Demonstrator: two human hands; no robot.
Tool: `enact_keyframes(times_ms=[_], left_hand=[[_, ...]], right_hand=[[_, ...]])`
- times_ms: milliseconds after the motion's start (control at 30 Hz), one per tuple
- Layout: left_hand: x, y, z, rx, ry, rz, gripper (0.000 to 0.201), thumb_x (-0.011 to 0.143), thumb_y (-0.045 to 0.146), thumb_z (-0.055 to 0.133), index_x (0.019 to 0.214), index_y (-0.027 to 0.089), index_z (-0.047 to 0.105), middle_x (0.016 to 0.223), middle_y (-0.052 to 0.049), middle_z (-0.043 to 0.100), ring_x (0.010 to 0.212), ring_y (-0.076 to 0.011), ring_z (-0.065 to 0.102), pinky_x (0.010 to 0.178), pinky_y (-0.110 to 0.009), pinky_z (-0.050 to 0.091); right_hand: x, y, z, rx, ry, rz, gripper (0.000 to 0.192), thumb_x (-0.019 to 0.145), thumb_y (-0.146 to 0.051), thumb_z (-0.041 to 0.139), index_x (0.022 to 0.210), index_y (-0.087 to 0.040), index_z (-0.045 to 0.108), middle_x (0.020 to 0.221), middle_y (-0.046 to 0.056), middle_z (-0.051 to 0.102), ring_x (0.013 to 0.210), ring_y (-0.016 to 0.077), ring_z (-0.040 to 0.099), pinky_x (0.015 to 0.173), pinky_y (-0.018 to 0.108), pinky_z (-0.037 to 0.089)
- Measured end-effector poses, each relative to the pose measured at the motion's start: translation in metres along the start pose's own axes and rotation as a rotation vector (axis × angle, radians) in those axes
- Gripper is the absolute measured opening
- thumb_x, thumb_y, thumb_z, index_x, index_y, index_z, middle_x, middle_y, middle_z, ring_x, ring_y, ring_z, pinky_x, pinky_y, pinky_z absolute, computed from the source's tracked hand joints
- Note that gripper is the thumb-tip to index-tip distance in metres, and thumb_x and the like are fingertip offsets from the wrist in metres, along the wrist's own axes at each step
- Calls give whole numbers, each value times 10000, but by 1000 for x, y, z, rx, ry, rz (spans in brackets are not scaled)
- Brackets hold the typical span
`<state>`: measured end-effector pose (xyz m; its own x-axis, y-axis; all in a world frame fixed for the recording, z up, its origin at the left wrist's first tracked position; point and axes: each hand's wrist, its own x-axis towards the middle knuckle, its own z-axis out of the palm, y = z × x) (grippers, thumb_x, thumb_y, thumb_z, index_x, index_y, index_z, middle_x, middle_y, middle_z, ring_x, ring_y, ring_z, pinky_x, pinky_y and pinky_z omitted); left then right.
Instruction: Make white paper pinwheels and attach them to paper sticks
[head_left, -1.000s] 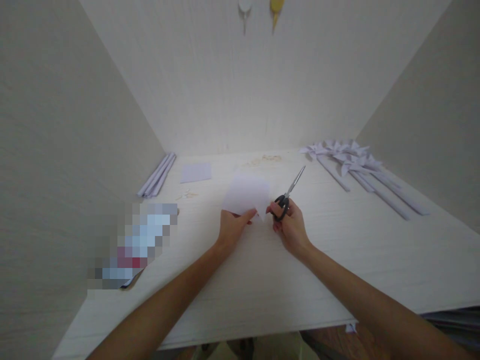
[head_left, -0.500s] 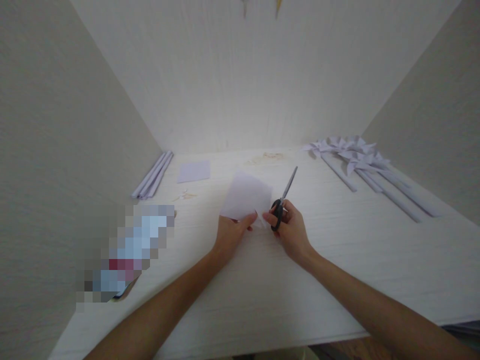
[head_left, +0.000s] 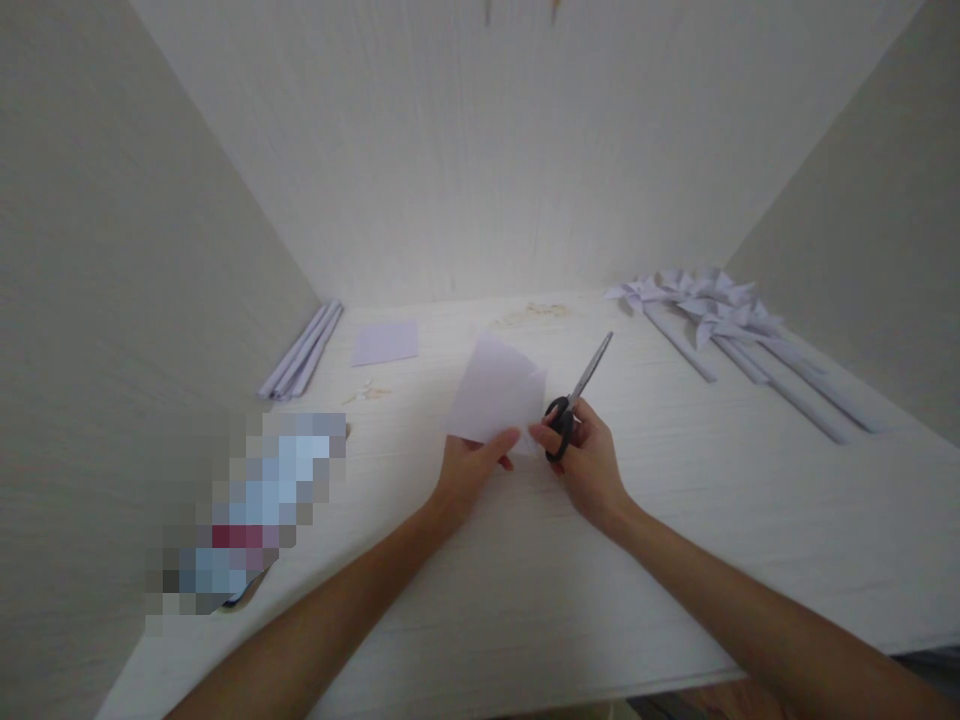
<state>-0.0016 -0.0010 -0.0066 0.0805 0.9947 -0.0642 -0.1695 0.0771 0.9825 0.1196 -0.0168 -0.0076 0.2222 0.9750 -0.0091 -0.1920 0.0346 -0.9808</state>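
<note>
My left hand point(head_left: 478, 462) pinches a pale square of paper point(head_left: 495, 388) by its lower edge, thumb on top. A cut or fold shows near the sheet's right corner. In my right hand point(head_left: 589, 455) is a pair of black-handled scissors point(head_left: 591, 368), blades together and pointing up and away to the right. The right fingertips are close to the paper's lower right corner; whether they touch it I cannot tell.
Rolled paper sticks point(head_left: 302, 352) lie at the back left, beside a flat paper square point(head_left: 385, 342). Small pins or scraps point(head_left: 367, 393) lie nearby, with more bits point(head_left: 536, 313) at the back. Finished paper pinwheels point(head_left: 720, 318) are piled on the right. A blurred-out device point(head_left: 277, 500) stands at left.
The scissors have tilted further to the right in my right hand. The paper and my left hand have shifted slightly right, and the cut or fold at the sheet's right corner shows more clearly.
</note>
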Motion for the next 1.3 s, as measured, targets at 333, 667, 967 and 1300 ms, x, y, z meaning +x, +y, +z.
enact_keyframes(times_ms=[333, 667, 967, 1300], left_hand=[[-3, 4, 3, 174, 94, -34, 183, 567, 316, 656, 581, 151, 575, 564, 10, 568, 451, -85, 475, 435, -205, 411], [3, -2, 4, -12, 200, -33, 228, 522, 272, 683, 675, 134, 584, 634, -2, 587, 500, -90, 502, 414, -195, 399], [6, -2, 3, -181, 240, -62, 287, 488, 237, 698, 726, 137, 571, 673, 3, 585, 553, -95, 530, 396, -177, 386], [5, -3, 4, -152, 221, -49, 282, 495, 259, 701, 714, 126, 585, 688, -3, 581, 534, -86, 511, 415, -189, 405]], right_hand=[[1, 1, -2, -45, -64, 23, 291, 568, -256, 680, 665, -204, 410, 491, -93, 439, 348, 31, 328, 310, 163, 241], [1, -2, -1, -2, -23, 35, 257, 607, -292, 649, 649, -195, 414, 508, -71, 522, 331, 30, 334, 283, 157, 258], [6, 0, -5, 162, 62, 81, 265, 554, -230, 689, 658, -180, 451, 557, -49, 574, 354, 25, 346, 287, 144, 246], [0, -1, -1, -91, -80, -10, 275, 507, -146, 700, 636, -175, 460, 626, -14, 620, 475, 70, 480, 397, 176, 332]])
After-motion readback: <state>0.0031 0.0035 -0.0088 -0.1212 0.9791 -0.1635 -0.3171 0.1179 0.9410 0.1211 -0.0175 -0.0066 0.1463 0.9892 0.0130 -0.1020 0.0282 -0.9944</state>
